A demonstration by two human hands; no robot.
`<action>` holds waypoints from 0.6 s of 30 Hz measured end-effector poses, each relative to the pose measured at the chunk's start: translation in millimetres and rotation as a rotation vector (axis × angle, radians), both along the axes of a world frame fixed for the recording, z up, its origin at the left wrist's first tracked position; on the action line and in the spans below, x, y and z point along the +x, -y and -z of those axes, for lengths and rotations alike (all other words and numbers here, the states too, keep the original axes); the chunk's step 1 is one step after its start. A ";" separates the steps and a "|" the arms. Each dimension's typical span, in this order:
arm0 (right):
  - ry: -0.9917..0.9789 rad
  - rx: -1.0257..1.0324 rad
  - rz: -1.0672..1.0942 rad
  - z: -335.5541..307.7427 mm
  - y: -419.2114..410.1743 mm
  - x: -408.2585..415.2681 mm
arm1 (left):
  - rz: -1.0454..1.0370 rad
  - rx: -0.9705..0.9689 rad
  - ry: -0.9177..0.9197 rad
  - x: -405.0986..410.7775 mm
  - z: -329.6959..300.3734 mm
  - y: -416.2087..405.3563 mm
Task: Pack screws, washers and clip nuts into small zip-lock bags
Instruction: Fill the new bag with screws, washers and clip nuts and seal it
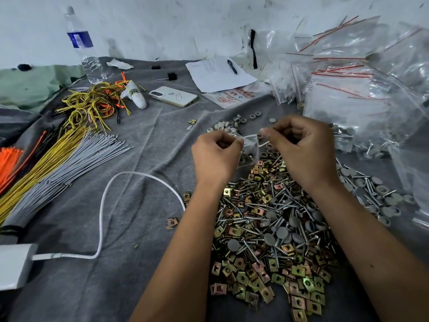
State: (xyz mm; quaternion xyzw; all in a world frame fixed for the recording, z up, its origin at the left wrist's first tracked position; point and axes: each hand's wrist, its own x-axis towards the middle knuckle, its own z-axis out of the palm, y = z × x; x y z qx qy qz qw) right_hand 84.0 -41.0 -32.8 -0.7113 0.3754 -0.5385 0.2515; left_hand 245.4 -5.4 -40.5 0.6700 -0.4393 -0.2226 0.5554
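Clear plastic is what we are pinching between both hands: a small transparent zip-lock bag [250,148], held up over the grey cloth-covered work surface [144,173]. Our left hand [217,155] is gripping the bag's top edge at the left with fingers curled tight against the thumb, and our right hand [301,149] is pinching the same edge at the right between thumb and forefinger. Inside the bag we are seeing a screw and a couple of grey round pieces; how many in all, we cannot tell.

Directly below our wrists a heap of brass-coloured square clip nuts [267,270] is lying mixed with silver threaded screws [243,219] and flat grey round caps [269,238]. Beyond the bag, small grey ring washers [234,123] are lying scattered on the cloth. To the right, a pile of clear zip-lock bags with red seal strips [362,84] is leaning against the white wall. On the left we are seeing bundles of yellow and grey cable ties [58,163], a white phone [173,96] and a clear plastic water bottle [84,47].
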 end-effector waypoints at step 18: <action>-0.015 -0.057 -0.113 3.6 -4.0 6.1 | 0.006 0.016 -0.512 2.3 -3.9 -3.0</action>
